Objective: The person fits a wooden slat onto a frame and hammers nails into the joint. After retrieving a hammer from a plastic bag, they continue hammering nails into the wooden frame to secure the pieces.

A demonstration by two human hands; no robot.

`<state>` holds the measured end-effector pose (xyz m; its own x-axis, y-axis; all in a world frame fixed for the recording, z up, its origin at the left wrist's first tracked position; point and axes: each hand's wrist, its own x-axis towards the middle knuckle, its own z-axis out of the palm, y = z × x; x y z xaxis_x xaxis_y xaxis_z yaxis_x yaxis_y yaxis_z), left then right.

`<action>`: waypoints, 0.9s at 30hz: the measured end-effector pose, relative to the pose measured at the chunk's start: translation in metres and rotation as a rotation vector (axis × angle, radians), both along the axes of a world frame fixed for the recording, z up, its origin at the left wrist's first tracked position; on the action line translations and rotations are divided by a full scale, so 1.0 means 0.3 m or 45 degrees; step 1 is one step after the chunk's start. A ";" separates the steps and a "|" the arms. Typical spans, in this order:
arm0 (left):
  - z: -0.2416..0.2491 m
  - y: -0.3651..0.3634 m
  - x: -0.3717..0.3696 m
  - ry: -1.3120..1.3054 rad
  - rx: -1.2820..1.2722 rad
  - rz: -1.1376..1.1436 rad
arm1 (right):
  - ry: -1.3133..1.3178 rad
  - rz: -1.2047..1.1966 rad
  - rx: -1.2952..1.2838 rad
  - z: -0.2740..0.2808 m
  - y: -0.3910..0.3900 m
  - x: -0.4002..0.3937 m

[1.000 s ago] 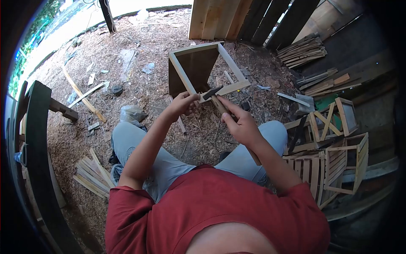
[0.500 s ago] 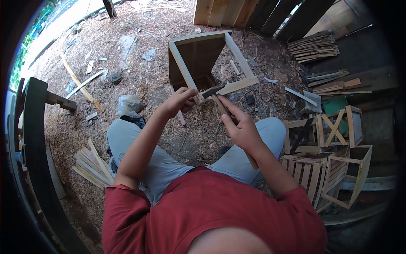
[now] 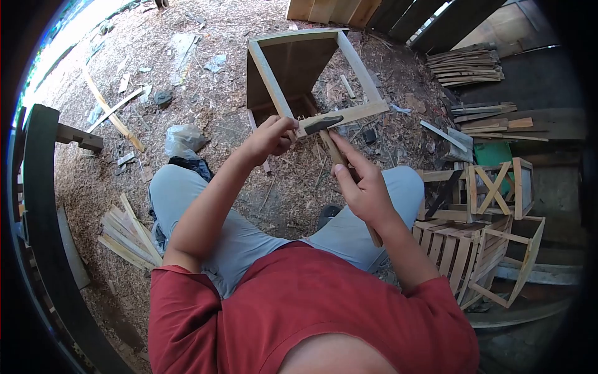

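Note:
A wooden frame with a dark panel inside stands on the ground just beyond my knees. My left hand is at its near corner, fingers curled and thumb and fingertips pinched together; I cannot tell what they hold. In my right hand is a hammer, gripped by its wooden handle with the forefinger stretched along it. The dark hammer head overlaps the near rail, just right of my left fingertips. Tiny thin bits stick up beside the head at the corner.
Wood shavings cover the ground. To the right lie slatted wooden pieces, an X-braced frame and stacked strips. Loose slats and a plastic bag are on the left, beside a dark beam.
The wooden frame sits slightly higher in view. The hammer head has shifted a little right and now lies more along the near rail. Both hands stay near the corner.

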<state>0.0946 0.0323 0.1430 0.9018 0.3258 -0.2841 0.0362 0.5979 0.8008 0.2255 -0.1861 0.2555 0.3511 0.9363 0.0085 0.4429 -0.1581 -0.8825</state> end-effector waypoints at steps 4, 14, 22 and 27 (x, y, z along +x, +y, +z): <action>0.009 -0.050 0.015 0.059 0.074 0.185 | 0.032 -0.010 -0.065 0.038 -0.001 -0.004; 0.031 -0.069 0.023 0.054 0.126 0.234 | -0.254 0.123 0.029 0.046 0.017 -0.010; 0.037 -0.080 0.021 0.067 0.126 0.244 | -0.360 0.119 -0.035 0.036 0.023 -0.030; 0.024 -0.080 0.027 0.028 0.062 0.218 | -0.322 0.062 0.144 0.100 0.024 -0.031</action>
